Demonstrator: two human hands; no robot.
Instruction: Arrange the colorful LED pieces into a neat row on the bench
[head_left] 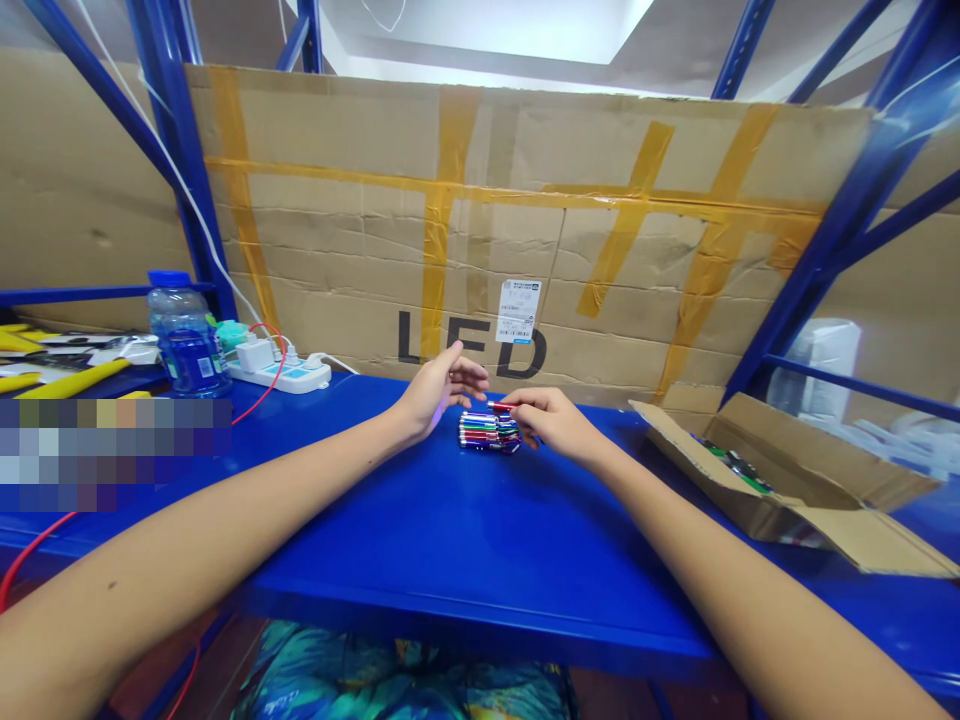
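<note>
- Blue bench top (465,540): small stack of multicolour pens (486,432) lies mid-bench, near back edge.
- R hand (551,420): a red pen (501,406) is pinched in fingertips, held just above stack.
- L hand (439,388): fingers spread, nothing gripped, just beside stack's left end.
- Cardboard sheet (525,230) behind: "LED" printed in black; white barcode label (517,310) unreadable.
- Open carton (780,470) at right, well apart from the stack.
- Water bottle (184,335) and power strip (281,368) at back-left.
- Front bench area bare betw. forearms.

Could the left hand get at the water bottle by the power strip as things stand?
Probably yes. The left hand is open beside the bundle of pens, holding nothing, and the blue tabletop between it and the water bottle looks bare except for a thin red cable.
</note>
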